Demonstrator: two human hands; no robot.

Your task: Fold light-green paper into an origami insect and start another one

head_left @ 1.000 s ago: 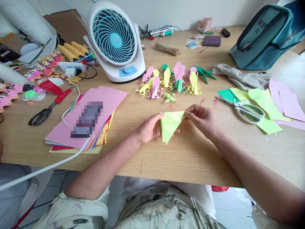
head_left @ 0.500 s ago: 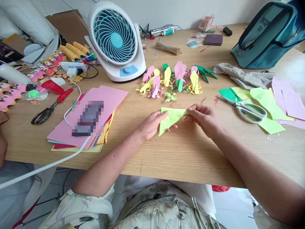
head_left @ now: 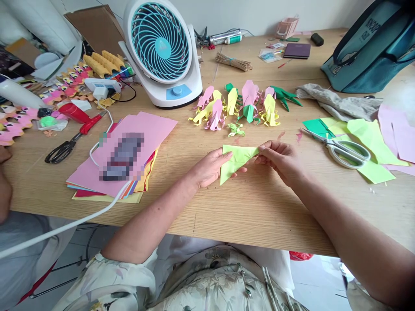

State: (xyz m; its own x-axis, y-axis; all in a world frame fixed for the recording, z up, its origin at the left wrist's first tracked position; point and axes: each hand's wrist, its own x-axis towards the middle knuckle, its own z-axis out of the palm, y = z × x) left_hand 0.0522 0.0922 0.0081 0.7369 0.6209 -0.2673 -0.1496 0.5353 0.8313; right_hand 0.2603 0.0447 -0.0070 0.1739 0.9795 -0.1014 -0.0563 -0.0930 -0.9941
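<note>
A light green sheet of paper [head_left: 236,160], folded into a triangle, is held above the table between both hands. My left hand [head_left: 212,167] grips its left side, thumb on top and fingers underneath. With thumb and fingers closed, my right hand [head_left: 279,156] pinches the paper's right corner. Just beyond the paper sits a small light green folded figure [head_left: 236,129]. Behind that stands a group of folded paper figures in pink [head_left: 249,93], yellow [head_left: 269,111] and green [head_left: 285,97].
Scissors [head_left: 346,153] lie on green and yellow paper scraps at right, near a grey cloth [head_left: 337,101] and a teal bag [head_left: 366,52]. A fan [head_left: 162,47] stands behind. At left are stacked coloured paper [head_left: 155,123], a white cable [head_left: 78,226] and another person's arm [head_left: 4,194].
The view has shifted slightly, so everything sits a little further right in the picture. Both hands keep their hold on the folded green paper, with hardly any change in its shape.
</note>
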